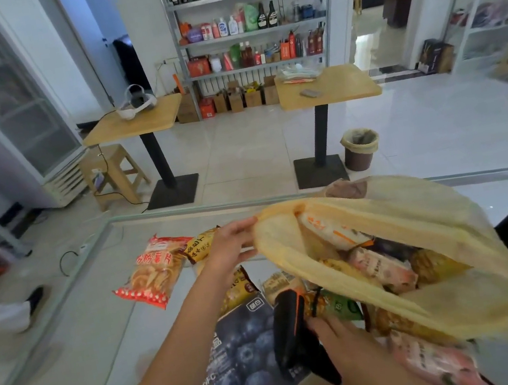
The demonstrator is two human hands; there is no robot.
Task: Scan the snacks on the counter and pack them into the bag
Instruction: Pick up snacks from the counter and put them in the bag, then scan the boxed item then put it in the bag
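1. The translucent yellow bag (418, 207) is sitting at the right of the glass tabletop (99, 321), its mouth gaping wide, holding several snack packets (377, 265) in orange, pink and yellow.
2. A red packet (154, 271), a yellow packet (199, 244) and a dark blueberry box (241, 357) are lying on the tabletop left of the bag.
3. The left grip (231, 247) is pinching the bag's rim.
4. The right grip (360, 360) is closing round a black-and-orange scanner (290, 331) just below the bag's mouth.
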